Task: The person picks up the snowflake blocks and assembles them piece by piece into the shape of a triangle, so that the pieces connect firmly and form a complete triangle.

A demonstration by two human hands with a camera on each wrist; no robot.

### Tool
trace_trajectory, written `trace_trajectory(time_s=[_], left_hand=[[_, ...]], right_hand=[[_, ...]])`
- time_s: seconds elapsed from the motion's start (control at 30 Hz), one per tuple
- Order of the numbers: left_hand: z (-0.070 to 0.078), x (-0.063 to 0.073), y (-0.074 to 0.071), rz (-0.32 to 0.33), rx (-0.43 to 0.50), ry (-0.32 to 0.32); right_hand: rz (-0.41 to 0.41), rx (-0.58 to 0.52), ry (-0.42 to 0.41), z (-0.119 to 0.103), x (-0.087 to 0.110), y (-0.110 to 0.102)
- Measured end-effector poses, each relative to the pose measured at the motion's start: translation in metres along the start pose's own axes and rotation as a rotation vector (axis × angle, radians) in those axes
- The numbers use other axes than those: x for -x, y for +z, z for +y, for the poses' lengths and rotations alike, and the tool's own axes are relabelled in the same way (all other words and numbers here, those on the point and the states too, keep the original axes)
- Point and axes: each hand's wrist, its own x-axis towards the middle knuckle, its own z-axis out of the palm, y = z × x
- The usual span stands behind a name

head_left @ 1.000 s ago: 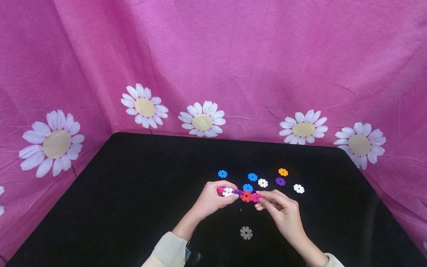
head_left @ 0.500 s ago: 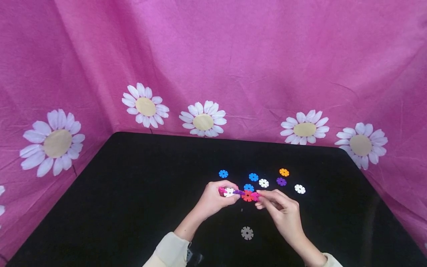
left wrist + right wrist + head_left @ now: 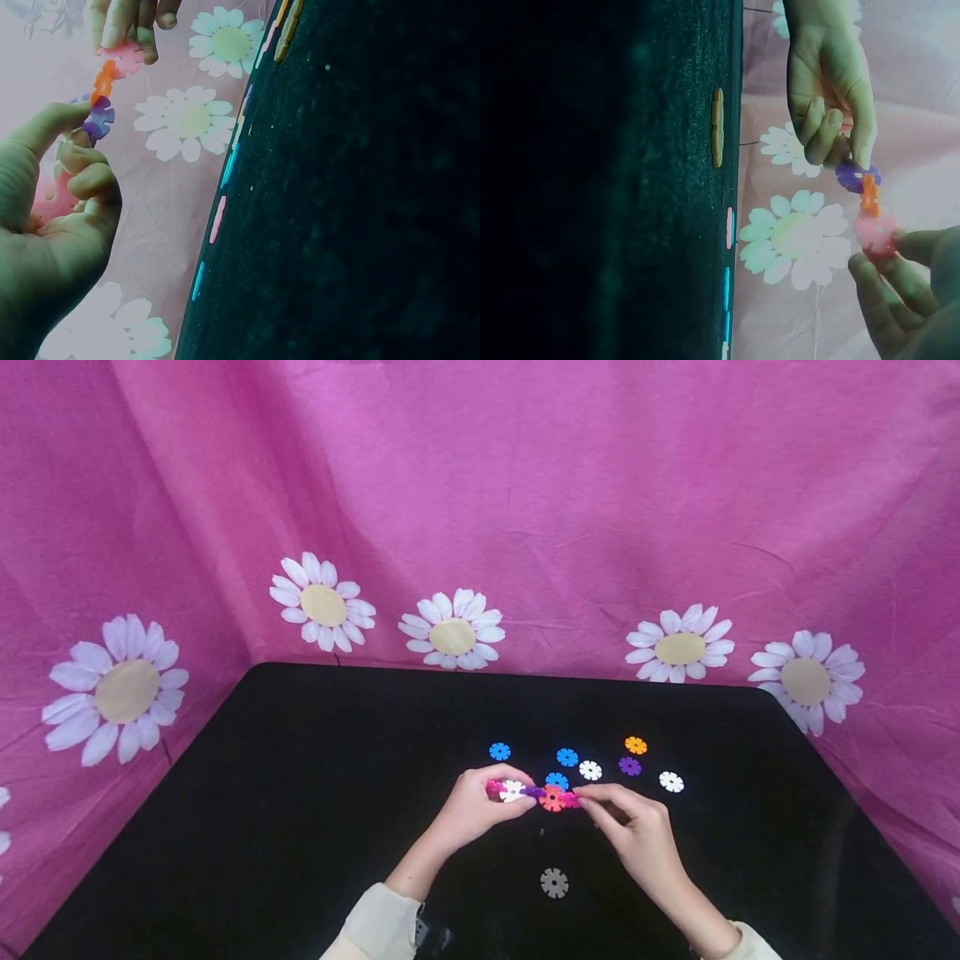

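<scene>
Above the black table, both hands hold a chain of notched plastic discs. My left hand [image 3: 480, 806] curls round its left part, where a pink disc [image 3: 54, 199] and a white disc [image 3: 512, 791] show. Thumb and fingers of that hand pinch the purple disc [image 3: 99, 121]. An orange-red disc [image 3: 553, 799] links the purple one to a pink end disc [image 3: 875, 232], bare between the hands. My right hand [image 3: 641, 827] pinches this pink end disc between thumb and fingertips. Part of the chain is hidden inside the left palm.
Behind the hands, loose discs lie on the black table [image 3: 337, 818]: blue ones [image 3: 499, 751], white ones [image 3: 671, 782], a purple one [image 3: 630, 766] and an orange one [image 3: 636, 745]. A grey disc [image 3: 554, 882] lies nearer the front. Pink flowered cloth [image 3: 525, 527] hangs around the table.
The pink end disc has turned from nearly face-on to more edge-on in the head view, and the right fingers have shifted with it. The left hand keeps its grip on the chain.
</scene>
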Motion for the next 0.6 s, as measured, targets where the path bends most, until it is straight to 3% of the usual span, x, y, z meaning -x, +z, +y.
trace_trajectory(time_s=[0.37, 0.6], left_hand=[[-0.0010, 0.0009, -0.0008, 0.015, 0.002, 0.000], [-0.0016, -0.0020, -0.0010, 0.048, 0.138, -0.043]], right_hand=[[-0.055, 0.040, 0.042, -0.0012, -0.0003, -0.0001], [-0.067, 0.001, 0.121, 0.0005, -0.0004, -0.0018]])
